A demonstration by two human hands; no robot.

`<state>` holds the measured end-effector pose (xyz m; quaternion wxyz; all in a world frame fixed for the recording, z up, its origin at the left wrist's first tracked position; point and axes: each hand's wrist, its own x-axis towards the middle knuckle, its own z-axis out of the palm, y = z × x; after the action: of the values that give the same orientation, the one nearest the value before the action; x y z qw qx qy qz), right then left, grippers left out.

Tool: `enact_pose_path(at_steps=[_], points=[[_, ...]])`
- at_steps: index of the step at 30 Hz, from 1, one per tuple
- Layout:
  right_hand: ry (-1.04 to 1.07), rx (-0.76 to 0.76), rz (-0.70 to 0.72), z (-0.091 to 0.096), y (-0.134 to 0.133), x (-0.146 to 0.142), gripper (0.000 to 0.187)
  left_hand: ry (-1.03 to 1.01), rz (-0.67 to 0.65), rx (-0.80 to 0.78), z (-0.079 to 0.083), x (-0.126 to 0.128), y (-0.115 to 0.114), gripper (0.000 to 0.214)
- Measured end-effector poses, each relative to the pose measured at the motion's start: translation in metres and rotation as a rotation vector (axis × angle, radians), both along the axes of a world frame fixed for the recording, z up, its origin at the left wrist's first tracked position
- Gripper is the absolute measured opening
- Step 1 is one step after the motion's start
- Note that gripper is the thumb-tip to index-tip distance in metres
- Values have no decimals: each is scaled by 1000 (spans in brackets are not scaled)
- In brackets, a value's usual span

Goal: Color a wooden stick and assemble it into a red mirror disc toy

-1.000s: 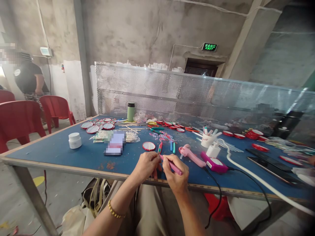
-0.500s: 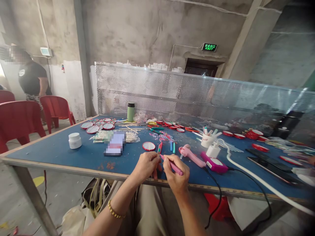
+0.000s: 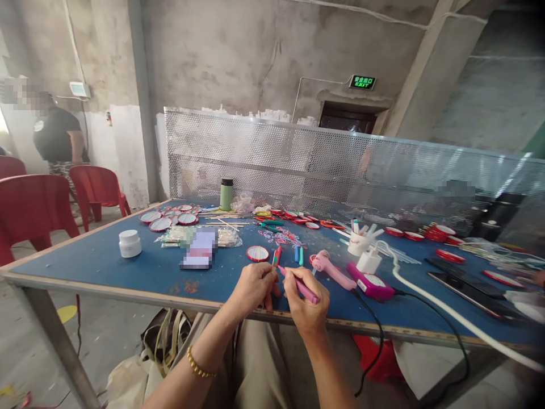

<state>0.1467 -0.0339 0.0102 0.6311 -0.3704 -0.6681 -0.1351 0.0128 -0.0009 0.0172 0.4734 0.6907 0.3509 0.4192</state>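
Note:
Both hands meet at the near edge of a blue table point(image 3: 106, 267). My right hand point(image 3: 305, 301) is closed around a pink stick point(image 3: 303, 288) held like a pen. The fingers of my left hand point(image 3: 253, 287) pinch the stick's far tip, and a small red piece shows beneath them. Just beyond lie a red-rimmed round disc point(image 3: 258, 253), a red and green stick point(image 3: 277, 256) and short blue and green sticks point(image 3: 298, 255).
A pink glue gun point(image 3: 330, 268), a magenta device point(image 3: 371, 284) with a black cable, a white cup of sticks point(image 3: 358, 243), a white jar point(image 3: 129, 243), a green bottle point(image 3: 226, 194) and several red discs point(image 3: 170, 217) lie on the table. Perforated metal screen behind. Red chairs and a person stand left.
My hands have hardly moved; the right hand has shifted the pink stick slightly. The person at the far left has moved a little.

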Motion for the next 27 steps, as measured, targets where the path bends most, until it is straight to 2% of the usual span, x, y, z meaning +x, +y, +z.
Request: enact_pose_path(at_steps=[8,11,15,20,27], points=[[-48,-13,35,1,0,-1,17,7,11,33,-1,0,-1,35],[-24,-13,29,-1,1,0,16,-2,1,31,-2,0,0,31],[61,-28,24,-5,0,2,14,-67,-34,-29,-3,1,3,24],[160,-103,57,-11,2,6,14,-223,-98,-145,-4,1,4,32],[203,-120,85,-16,4,8,16,-242,-86,-166,-5,1,4,37]])
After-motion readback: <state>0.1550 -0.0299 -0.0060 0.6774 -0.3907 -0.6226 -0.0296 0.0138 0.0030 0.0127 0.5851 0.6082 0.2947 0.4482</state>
